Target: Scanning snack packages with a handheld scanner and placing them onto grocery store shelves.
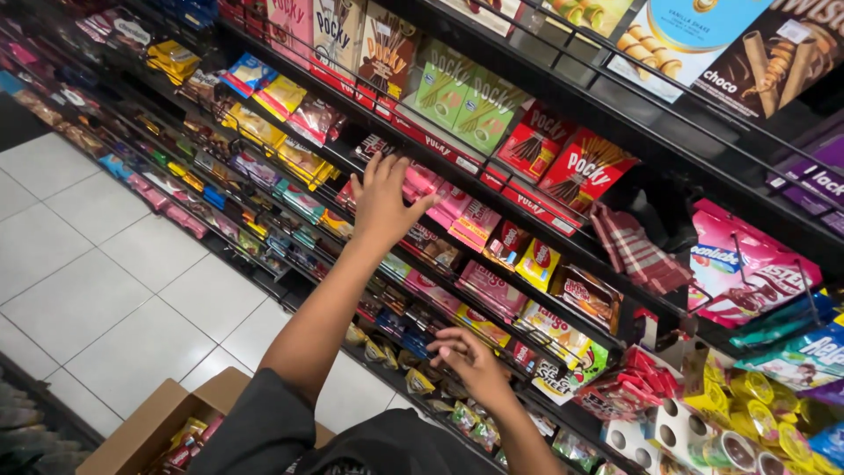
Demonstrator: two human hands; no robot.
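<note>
My left hand (pixel 382 200) is stretched up to a middle shelf with its fingers spread. It holds nothing and its fingertips are at a row of pink snack packs (pixel 453 207). My right hand (pixel 470 359) is lower, at a shelf of small wrapped snacks (pixel 422 380). Its fingers are curled over them, and whether they grip a packet is hidden. Red and green boxes of biscuit sticks (pixel 563 163) stand on the shelf above my left hand.
The dark wire shelving (pixel 615 264) runs diagonally from top left to bottom right, packed with colourful snack packs. An open cardboard box (pixel 145 420) with several packets sits on the white tiled floor (pixel 97 281) at the bottom left. Small round cups (pixel 747 422) fill the lower right.
</note>
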